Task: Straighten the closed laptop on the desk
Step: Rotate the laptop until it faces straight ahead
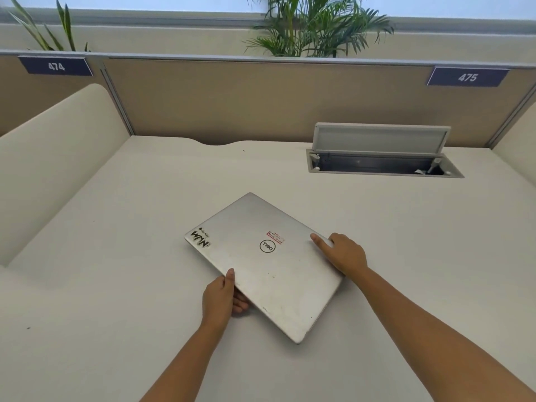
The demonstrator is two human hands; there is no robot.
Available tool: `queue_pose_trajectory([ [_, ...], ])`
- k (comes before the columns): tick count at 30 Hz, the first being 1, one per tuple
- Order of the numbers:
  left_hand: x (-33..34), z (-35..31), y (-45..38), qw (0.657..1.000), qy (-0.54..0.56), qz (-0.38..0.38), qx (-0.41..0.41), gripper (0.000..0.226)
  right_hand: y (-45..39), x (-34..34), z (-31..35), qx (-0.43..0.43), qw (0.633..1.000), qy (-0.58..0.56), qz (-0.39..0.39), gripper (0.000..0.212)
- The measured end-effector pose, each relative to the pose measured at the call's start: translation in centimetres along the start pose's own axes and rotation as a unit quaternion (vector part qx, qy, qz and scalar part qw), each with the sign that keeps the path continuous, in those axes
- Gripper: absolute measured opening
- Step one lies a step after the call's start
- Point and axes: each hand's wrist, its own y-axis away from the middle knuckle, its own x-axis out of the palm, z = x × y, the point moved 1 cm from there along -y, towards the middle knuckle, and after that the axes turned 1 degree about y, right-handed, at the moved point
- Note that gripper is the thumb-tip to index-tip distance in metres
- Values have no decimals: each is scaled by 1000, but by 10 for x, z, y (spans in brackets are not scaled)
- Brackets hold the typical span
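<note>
A closed silver laptop (261, 265) with stickers on its lid lies askew on the white desk (116, 285), its corners pointing toward me and away. My left hand (222, 297) grips its near-left edge, thumb on the lid and fingers tucked underneath. My right hand (342, 253) holds the right corner, fingers laid on the lid and over the edge. That side of the laptop looks slightly raised off the desk.
An open cable hatch (380, 161) with its flap raised sits at the back right of the desk. Beige partition panels (261, 97) bound the back, and low cream dividers (58, 158) stand at the left and right. Plants (313, 27) rise behind the partition.
</note>
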Motion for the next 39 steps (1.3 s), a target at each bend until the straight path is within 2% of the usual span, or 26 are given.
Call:
queue_pose_trajectory([
  [10, -2, -1, -1, 1000, -6, 23, -4, 47, 0, -2, -3, -11, 1000, 0, -12, 60],
  [17, -3, -4, -4, 998, -9, 45, -36, 48, -3, 1, -8, -26, 999, 22, -12, 62],
  [24, -2, -8, -4, 997, -37, 52, -44, 47, -6, 2, -10, -36, 999, 23, -14, 53],
  [39, -4, -14, -7, 991, -53, 86, -83, 41, -8, 1, -13, -45, 998, 43, -21, 55],
])
